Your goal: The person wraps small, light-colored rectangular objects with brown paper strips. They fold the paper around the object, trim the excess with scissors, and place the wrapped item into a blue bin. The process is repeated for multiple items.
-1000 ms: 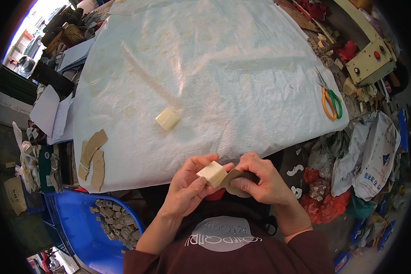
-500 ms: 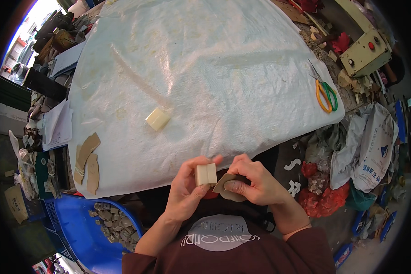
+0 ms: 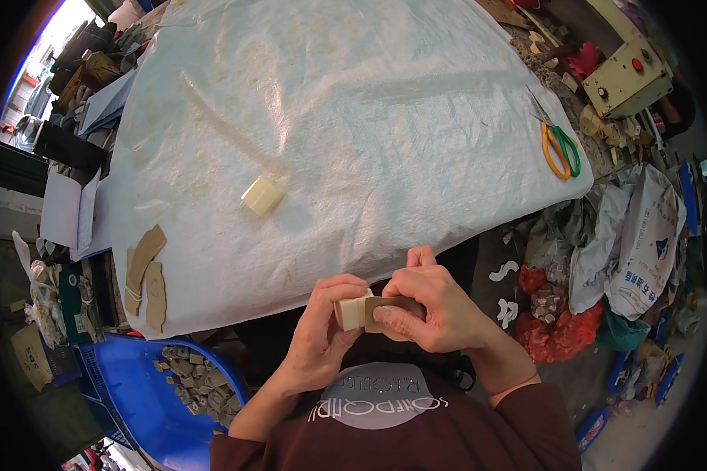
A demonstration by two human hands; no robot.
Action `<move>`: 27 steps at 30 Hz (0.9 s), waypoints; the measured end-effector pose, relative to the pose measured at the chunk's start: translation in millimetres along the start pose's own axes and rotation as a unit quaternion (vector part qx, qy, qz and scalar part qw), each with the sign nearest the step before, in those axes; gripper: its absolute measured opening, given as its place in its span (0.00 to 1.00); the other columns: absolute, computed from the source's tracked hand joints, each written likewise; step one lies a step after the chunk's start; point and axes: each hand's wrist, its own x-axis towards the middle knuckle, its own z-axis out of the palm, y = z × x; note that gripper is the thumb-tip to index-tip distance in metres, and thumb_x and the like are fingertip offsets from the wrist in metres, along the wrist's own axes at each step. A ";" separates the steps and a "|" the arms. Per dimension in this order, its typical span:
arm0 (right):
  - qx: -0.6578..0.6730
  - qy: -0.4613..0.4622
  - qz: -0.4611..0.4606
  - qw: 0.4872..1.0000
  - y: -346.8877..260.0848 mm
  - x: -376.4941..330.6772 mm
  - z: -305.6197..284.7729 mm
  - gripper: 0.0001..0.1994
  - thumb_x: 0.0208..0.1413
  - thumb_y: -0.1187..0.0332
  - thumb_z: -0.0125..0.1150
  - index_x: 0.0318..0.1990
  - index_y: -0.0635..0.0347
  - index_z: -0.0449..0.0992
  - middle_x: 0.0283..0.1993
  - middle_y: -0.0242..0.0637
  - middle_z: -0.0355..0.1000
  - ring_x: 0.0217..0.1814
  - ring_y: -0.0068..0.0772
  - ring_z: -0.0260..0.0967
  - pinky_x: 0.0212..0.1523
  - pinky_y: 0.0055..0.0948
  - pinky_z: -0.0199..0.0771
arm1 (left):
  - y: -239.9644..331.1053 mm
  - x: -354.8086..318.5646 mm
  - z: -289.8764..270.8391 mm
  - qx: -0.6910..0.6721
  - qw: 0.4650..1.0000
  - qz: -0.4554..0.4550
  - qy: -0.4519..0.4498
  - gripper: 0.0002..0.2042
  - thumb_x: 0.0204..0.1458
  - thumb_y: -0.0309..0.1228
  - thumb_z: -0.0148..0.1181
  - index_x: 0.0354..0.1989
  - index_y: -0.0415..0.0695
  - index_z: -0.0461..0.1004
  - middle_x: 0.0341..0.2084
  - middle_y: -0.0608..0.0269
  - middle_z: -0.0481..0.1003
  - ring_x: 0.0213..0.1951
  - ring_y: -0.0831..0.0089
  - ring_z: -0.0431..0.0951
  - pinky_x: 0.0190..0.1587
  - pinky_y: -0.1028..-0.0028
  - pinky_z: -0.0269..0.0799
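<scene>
Close to the table's near edge, my left hand [image 3: 320,330] is closed round a small cream block [image 3: 349,313], fingers on its far side and thumb below. My right hand [image 3: 440,314] pinches a bent piece of brown sandpaper [image 3: 401,304], with the thumb on top. The sandpaper meets the right side of the block, and its contact face is hidden. A second pale cream block [image 3: 263,196] lies by itself on the white table cover [image 3: 369,173].
Torn brown strips [image 3: 155,294] lie at the cover's left corner. Scissors [image 3: 559,149] with orange and green handles rest at the right edge. A blue basket [image 3: 145,392] of small grey-brown pieces stands lower left. Bags [image 3: 636,243] and a control box [image 3: 628,82] are at right.
The block in my left hand has tilted, and the sandpaper in my right hand has moved left to lie against its right side. The view has shifted slightly.
</scene>
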 end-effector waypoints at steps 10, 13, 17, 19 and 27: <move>0.021 -0.029 0.021 0.999 0.9 -1.4 0.2 0.07 0.45 0.66 0.61 0.27 0.59 0.72 0.17 0.31 0.64 0.26 0.30 0.49 0.38 0.30 0.52 | 3.1 0.7 0.0 0.009 1.000 -0.003 -0.022 0.24 0.40 0.11 0.51 0.49 0.41 0.62 0.49 0.52 0.62 0.49 0.63 0.67 0.49 0.69 0.64; 0.027 -0.029 0.016 0.999 2.3 -1.6 0.4 0.07 0.45 0.67 0.61 0.27 0.59 0.72 0.17 0.31 0.64 0.27 0.30 0.49 0.38 0.29 0.52 | 3.8 1.2 1.3 -0.002 1.000 -0.002 -0.024 0.23 0.42 0.11 0.51 0.49 0.41 0.61 0.48 0.52 0.62 0.48 0.63 0.67 0.48 0.69 0.65; 0.038 -0.036 0.018 0.998 2.3 -1.6 -0.1 0.07 0.45 0.67 0.61 0.28 0.59 0.72 0.17 0.31 0.64 0.27 0.30 0.49 0.38 0.30 0.52 | 3.3 0.8 1.3 0.008 1.000 0.008 -0.025 0.23 0.43 0.12 0.52 0.49 0.41 0.61 0.49 0.52 0.62 0.47 0.63 0.68 0.47 0.70 0.66; 0.035 -0.029 0.017 0.999 3.3 -2.4 1.7 0.07 0.45 0.66 0.61 0.28 0.59 0.72 0.17 0.31 0.64 0.27 0.30 0.48 0.38 0.30 0.52 | 3.4 -0.3 1.9 0.013 1.000 0.012 -0.022 0.23 0.43 0.12 0.52 0.49 0.42 0.61 0.48 0.52 0.63 0.47 0.63 0.68 0.46 0.70 0.66; -0.081 -0.005 -0.036 0.996 9.3 2.6 -3.5 0.10 0.44 0.62 0.64 0.30 0.56 0.72 0.27 0.31 0.68 0.36 0.31 0.60 0.44 0.35 0.50 | 6.1 1.5 0.8 0.078 0.997 0.002 -0.023 0.23 0.42 0.12 0.53 0.49 0.41 0.61 0.47 0.49 0.65 0.45 0.58 0.71 0.45 0.68 0.68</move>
